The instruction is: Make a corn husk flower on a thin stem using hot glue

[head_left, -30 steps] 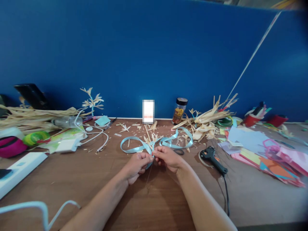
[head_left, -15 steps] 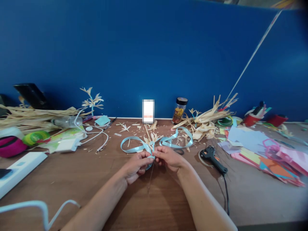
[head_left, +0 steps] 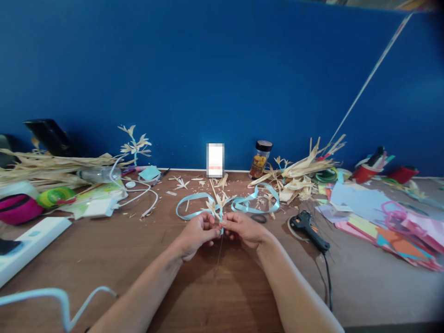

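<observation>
Where the hands meet: husk flower (head_left: 220, 202) sits mid-desk, petals toward 12, stem (head_left: 222, 231) toward 6. Clock below is centred on it, 12 = blue panel (head_left: 222, 83).
Right hand (head_left: 241, 227): closed, thumb and forefinger pinching the stem just below the petals. Comes in from 4.
Left hand (head_left: 201, 233): thumb and forefinger parted, right beside stem and petals; lower fingers curled. Can't tell if they grip anything. Comes in from 8.
Stem: pale blue wrap at the fingers, thin wire (head_left: 219, 256) running out toward 6.
Ribbon (head_left: 190, 216): pale blue, loose on the desk (head_left: 173, 286), one loop at 9, another at 3.
Glue gun (head_left: 308, 230): between 3 and 4, lying flat, black, cord toward the person.
Jar (head_left: 259, 162): between 1 and 2, black lid, upright.
White thing: at 12 by the panel, pixelated, can't tell what.
Right husks (head_left: 300, 173): heaped at 2.
Paper (head_left: 357, 201): coloured sheets, overlapping, at 3.
Second flower (head_left: 133, 145): at 10, blue stem.
Left husks (head_left: 58, 164): between 9 and 10, clear bottle (head_left: 102, 175) beside them.
Power strip (head_left: 34, 249): between 8 and 9, black plug in it.
</observation>
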Demonstrator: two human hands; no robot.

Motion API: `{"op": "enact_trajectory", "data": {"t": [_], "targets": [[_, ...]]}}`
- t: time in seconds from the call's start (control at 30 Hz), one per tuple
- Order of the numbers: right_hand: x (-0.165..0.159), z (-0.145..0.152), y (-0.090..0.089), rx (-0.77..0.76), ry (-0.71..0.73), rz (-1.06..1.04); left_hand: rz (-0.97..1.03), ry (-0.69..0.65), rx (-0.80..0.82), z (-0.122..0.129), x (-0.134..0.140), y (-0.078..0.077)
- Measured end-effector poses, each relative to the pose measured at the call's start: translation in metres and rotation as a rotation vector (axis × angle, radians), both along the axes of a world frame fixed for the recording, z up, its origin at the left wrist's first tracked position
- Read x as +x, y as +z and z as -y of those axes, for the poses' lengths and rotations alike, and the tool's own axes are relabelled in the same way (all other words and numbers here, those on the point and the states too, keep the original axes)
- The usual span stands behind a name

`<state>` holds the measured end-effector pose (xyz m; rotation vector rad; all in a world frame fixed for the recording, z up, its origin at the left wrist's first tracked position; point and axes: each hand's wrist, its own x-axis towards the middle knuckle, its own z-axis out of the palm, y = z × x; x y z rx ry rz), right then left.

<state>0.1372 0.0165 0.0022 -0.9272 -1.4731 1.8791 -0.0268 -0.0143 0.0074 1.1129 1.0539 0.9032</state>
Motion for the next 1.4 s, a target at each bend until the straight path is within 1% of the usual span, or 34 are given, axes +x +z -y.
{"op": "enact_trajectory", "data": {"t": [0.07, 0.17, 0.3, 0.43, 0.5, 0.63, 0.77, 0.87, 1.03, 1.27, 1.33, 1.4], "targets": [[-0.001, 0.0, -0.001, 0.03, 0.017, 0.01, 0.036, -0.068, -0.047, 0.0, -0.001, 0.001], [-0.001, 0.0, -0.003, 0.053, 0.035, 0.018, 0.06, -0.106, -0.101, 0.0, -0.001, 0.0], [0.0, -0.001, -0.005, 0.056, 0.05, 0.008, 0.131, -0.106, -0.209, 0.001, 0.001, 0.0], [0.001, 0.0, -0.004, 0.061, 0.043, 0.007, 0.171, -0.089, -0.257, 0.001, -0.001, 0.004], [0.001, 0.0, -0.003, 0.067, 0.039, 0.013, 0.161, -0.113, -0.273, 0.001, -0.003, 0.006], [0.0, 0.0, -0.003, 0.072, 0.057, 0.02, 0.071, -0.162, -0.313, 0.0, -0.007, 0.005], [0.001, -0.001, -0.003, 0.087, 0.058, 0.023, -0.019, -0.203, -0.261, -0.002, -0.008, 0.003], [0.002, -0.002, -0.003, 0.098, 0.048, 0.03, -0.025, -0.17, -0.229, -0.003, -0.008, 0.001], [0.002, -0.004, -0.005, 0.102, 0.036, 0.044, 0.03, -0.131, -0.234, -0.004, -0.005, -0.005], [0.002, -0.004, -0.009, 0.109, -0.004, 0.038, -0.017, -0.005, -0.162, 0.001, 0.007, -0.005], [0.002, -0.004, -0.008, 0.107, -0.007, 0.038, -0.004, 0.003, -0.151, 0.001, 0.007, -0.006], [0.002, -0.004, -0.007, 0.107, -0.01, 0.045, 0.015, -0.017, -0.162, 0.0, 0.006, -0.007]]}}
